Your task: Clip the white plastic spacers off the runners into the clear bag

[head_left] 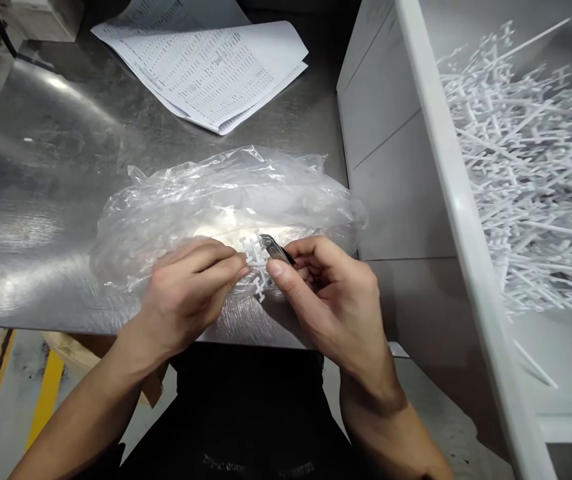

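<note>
My left hand [191, 290] pinches a small white plastic sprue piece [257, 263] between thumb and fingers, just above the near edge of the metal table [56, 200]. My right hand [333, 293] grips a small metal cutter [275, 248], its tip set against the top of the white piece. Both hands meet over a crumpled clear plastic bag [221, 200] lying on the table.
A large white bin [446, 200] on the right holds a heap of several white plastic sprues [531, 187]. Printed paper sheets [211, 60] lie at the table's far side. A floor with yellow lines [46, 393] shows at lower left.
</note>
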Demonstrator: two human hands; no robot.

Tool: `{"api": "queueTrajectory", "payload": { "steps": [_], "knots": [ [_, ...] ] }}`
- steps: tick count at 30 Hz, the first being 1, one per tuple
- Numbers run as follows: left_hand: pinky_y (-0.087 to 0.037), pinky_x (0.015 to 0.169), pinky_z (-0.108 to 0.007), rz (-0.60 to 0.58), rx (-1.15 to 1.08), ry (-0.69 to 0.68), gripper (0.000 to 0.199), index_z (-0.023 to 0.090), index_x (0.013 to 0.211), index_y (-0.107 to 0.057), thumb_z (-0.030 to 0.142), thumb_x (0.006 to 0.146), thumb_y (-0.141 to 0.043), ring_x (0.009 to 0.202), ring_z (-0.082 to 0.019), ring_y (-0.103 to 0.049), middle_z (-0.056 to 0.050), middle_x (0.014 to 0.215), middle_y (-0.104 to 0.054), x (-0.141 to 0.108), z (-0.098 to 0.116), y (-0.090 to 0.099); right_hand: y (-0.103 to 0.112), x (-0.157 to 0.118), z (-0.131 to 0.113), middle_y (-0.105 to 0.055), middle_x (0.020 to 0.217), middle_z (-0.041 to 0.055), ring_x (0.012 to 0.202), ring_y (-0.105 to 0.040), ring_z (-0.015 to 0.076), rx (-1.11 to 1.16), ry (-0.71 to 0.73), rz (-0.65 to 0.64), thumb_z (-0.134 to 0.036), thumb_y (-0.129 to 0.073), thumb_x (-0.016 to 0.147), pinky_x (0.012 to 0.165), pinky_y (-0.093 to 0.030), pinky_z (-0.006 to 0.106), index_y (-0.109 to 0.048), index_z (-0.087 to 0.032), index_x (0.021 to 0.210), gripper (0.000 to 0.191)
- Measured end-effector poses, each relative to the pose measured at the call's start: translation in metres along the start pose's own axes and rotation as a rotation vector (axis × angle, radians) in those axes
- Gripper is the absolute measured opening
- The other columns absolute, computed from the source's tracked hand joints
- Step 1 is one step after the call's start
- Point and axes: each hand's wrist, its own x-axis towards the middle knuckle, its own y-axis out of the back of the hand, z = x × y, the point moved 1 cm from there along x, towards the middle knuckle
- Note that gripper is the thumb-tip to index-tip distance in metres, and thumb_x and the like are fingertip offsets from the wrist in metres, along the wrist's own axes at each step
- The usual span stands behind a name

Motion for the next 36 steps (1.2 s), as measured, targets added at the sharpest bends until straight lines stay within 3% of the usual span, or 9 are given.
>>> {"api": "queueTrajectory", "payload": {
  "steps": [13, 20, 25, 32, 36],
  "knots": [
    [-0.061, 0.083, -0.029, -0.009, 0.092, -0.058, 0.024, 0.020, 0.113, -0.074, 0.000, 0.099, -0.077, 0.095, -0.017, -0.078, -0.002, 0.107, -0.084, -0.0041, 0.0007, -0.0004, 0.0023, -0.0010, -0.0022, -0.059, 0.068, -0.0058, 0.056, -0.050, 0.0094, 0.063, -0.084, 0.017, -0.029, -0.082, 0.101, 0.048, -0.044, 0.021, -0.073, -0.022, 0.092, 0.015],
    [-0.060, 0.084, -0.033, -0.041, 0.056, -0.152, 0.030, 0.014, 0.115, -0.072, -0.009, 0.095, -0.070, 0.094, -0.020, -0.075, -0.006, 0.103, -0.081, -0.0001, 0.0022, 0.0014, 0.0012, -0.0015, -0.0022, -0.060, 0.067, -0.0063, 0.053, -0.049, 0.0083, 0.051, -0.077, 0.028, -0.031, -0.083, 0.102, 0.047, -0.042, 0.020, -0.074, -0.021, 0.093, 0.015],
    [-0.061, 0.092, -0.034, -0.044, 0.089, -0.148, 0.031, 0.015, 0.117, -0.070, -0.008, 0.096, -0.069, 0.096, -0.020, -0.074, -0.003, 0.102, -0.081, 0.0020, 0.0058, 0.0009, -0.0019, -0.0008, -0.0025, -0.064, 0.064, -0.0054, 0.050, -0.050, 0.0080, 0.055, -0.083, 0.070, -0.028, -0.082, 0.101, 0.045, -0.041, 0.020, -0.075, -0.020, 0.090, 0.016],
    [-0.058, 0.080, -0.033, -0.037, 0.092, -0.129, 0.026, 0.017, 0.116, -0.072, -0.003, 0.099, -0.071, 0.091, -0.018, -0.076, -0.003, 0.105, -0.084, 0.0022, 0.0020, -0.0009, 0.0002, 0.0040, -0.0040, -0.064, 0.063, -0.0046, 0.051, -0.051, 0.0094, 0.160, -0.172, 0.102, -0.026, -0.085, 0.094, 0.043, -0.042, 0.021, -0.074, -0.020, 0.083, 0.016],
    [-0.057, 0.078, -0.032, -0.026, 0.108, -0.115, 0.030, 0.017, 0.113, -0.072, -0.007, 0.095, -0.074, 0.090, -0.017, -0.075, -0.001, 0.101, -0.083, 0.0021, 0.0023, -0.0027, 0.0022, 0.0015, -0.0071, -0.066, 0.067, -0.0041, 0.053, -0.051, 0.0094, 0.194, -0.129, 0.099, -0.026, -0.087, 0.094, 0.044, -0.043, 0.022, -0.077, -0.021, 0.088, 0.013]
  ]
}}
